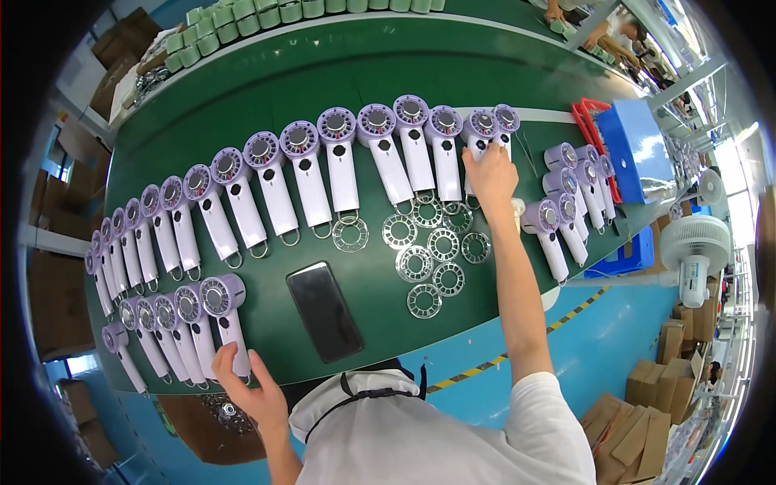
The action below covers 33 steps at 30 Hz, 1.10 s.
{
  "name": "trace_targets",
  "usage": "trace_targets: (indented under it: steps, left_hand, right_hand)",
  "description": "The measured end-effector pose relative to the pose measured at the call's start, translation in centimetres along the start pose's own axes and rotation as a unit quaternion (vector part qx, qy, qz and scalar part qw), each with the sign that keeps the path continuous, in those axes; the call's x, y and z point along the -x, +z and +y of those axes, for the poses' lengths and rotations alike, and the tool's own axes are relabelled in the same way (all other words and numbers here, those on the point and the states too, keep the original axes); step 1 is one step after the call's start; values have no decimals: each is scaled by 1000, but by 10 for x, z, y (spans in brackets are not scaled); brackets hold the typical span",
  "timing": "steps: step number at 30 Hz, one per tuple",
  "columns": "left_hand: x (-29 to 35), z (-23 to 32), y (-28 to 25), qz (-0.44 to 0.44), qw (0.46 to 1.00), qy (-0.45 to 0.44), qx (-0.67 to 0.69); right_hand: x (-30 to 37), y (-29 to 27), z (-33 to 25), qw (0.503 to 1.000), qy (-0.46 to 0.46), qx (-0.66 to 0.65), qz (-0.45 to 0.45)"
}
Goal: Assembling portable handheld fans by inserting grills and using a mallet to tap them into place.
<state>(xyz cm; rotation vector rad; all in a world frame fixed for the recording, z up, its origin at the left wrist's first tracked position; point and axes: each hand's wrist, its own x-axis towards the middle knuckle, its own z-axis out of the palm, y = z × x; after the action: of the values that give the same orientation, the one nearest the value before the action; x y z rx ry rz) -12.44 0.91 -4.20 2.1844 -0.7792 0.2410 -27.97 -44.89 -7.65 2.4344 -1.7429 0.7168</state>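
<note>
Lilac handheld fans stand or lie in a long curved row across the green table, each with a round grille head and a pale handle. At the row's right end, my right hand is closed over the handle of a handheld fan; another fan sits close beside it, its handle partly hidden by my fingers. Below the row lie several clear spoked rings. My left hand is at the table's near edge, thumb and fingers apart, beside the handle of a fan in the front left group.
A black phone lies mid-table. More fans cluster at the right, near a red tray and blue bin. Light green parts line the back. A cardboard box sits below the near edge; a white fan stands right.
</note>
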Motion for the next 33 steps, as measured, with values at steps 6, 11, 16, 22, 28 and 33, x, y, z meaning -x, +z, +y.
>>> trace_targets:
  steps: [6, 11, 16, 22, 28, 33]
  left_hand:
    - [-7, 29, 18, -82, 991, 33, 97]
    - [-37, 81, 60, -269, 927, 14, 262]
    - [-48, 125, 104, -439, 686, -195, 546]
    - [-35, 100, 104, -398, 738, -189, 510]
    - [-42, 108, 63, -451, 751, -255, 409]
    - [-41, 108, 52, -436, 789, -225, 369]
  right_hand:
    - [18, -36, -8, 997, 55, -48, -1]
    - [77, -96, -46, 987, -43, -150, 25]
    - [158, -159, -95, 964, -33, -244, -101]
    - [179, -180, -94, 888, -140, -345, -269]
    - [145, -162, -109, 882, -228, -398, -106]
    - [149, -156, -108, 883, -258, -382, -87]
